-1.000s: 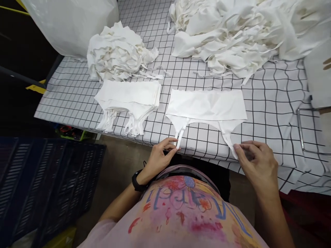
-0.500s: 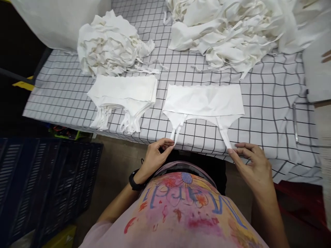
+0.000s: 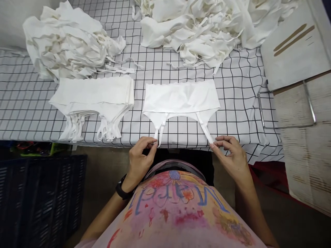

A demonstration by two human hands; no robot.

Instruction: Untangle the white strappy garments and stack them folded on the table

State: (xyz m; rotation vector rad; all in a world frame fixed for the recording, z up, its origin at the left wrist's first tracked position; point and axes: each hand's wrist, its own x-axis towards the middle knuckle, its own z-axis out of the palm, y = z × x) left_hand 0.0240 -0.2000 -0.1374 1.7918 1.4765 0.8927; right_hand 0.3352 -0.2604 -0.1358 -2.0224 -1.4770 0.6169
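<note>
A white strapped garment (image 3: pixel 181 98) lies flat on the checked tablecloth (image 3: pixel 232 89) near the front edge. My left hand (image 3: pixel 139 158) pinches the end of its left strap at the table's edge. The end of the right strap is pinched by my right hand (image 3: pixel 231 156). Both straps run straight from the garment's lower corners down to my fingers. A neat stack of the same white garments (image 3: pixel 95 98) sits just left of it, straps hanging toward the edge.
A loose heap of white garments (image 3: pixel 67 44) lies at the back left, a larger heap (image 3: pixel 196 27) at the back centre. A wire frame (image 3: pixel 287 103) and a board (image 3: pixel 294 44) stand on the right. A dark crate (image 3: pixel 38 199) sits on the floor at the left.
Both hands have stayed pinched on the strap ends and drawn them straight toward the table edge. The camera has shifted, so the table and piles now sit further left in view.
</note>
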